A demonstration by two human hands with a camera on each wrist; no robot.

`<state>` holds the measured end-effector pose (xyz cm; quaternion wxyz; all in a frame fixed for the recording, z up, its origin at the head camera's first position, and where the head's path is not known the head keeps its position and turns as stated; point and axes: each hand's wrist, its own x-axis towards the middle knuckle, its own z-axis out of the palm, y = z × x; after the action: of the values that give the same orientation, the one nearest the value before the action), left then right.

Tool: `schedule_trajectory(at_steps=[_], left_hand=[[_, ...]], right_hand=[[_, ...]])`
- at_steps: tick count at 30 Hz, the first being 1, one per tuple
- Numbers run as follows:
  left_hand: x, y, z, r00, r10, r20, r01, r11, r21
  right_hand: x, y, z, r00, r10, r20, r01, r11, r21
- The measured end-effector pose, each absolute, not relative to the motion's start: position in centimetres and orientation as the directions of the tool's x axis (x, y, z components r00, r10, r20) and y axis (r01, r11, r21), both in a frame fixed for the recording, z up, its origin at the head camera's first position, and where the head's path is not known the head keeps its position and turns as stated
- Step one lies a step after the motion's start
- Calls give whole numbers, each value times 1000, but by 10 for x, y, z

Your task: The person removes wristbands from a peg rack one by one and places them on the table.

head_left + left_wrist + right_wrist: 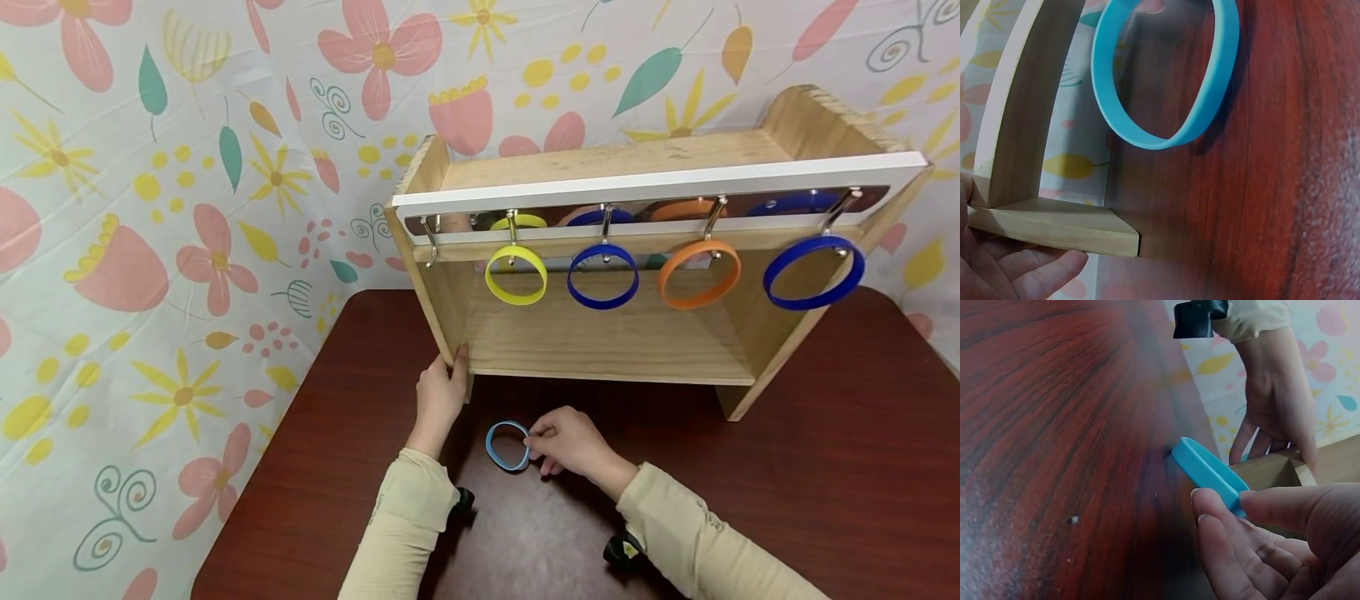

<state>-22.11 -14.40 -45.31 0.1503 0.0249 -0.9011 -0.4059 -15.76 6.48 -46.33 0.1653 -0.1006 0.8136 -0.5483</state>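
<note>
While pinching light-blue band (1207,477) in right hand (572,442), gripping wooden rack (600,346) in left hand (438,396), could fumble it with lazy pinch, or jiggle hung rings (813,299) off by tugging.

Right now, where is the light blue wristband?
In the head view, the light blue wristband is below centre, in front of the wooden rack, between the left hand and the right hand, which pinches its right edge.

Smooth, matt, rubbery plastic is shown by the light blue band (1204,475) — grained, unpainted-looking wood by the rack (607,333), shiny metal by its hooks (607,223), a glossy wood-grained finish by the worktop (825,467), and matt cloth by the sleeves (405,517).
</note>
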Motion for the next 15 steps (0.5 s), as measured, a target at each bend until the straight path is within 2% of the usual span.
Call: schedule_trajectory(at_steps=[15], left_hand=[[-219, -143, -451, -948, -181, 260, 74, 672, 737]], right_hand=[[-155, 64, -467, -927, -314, -204, 63, 407, -911]])
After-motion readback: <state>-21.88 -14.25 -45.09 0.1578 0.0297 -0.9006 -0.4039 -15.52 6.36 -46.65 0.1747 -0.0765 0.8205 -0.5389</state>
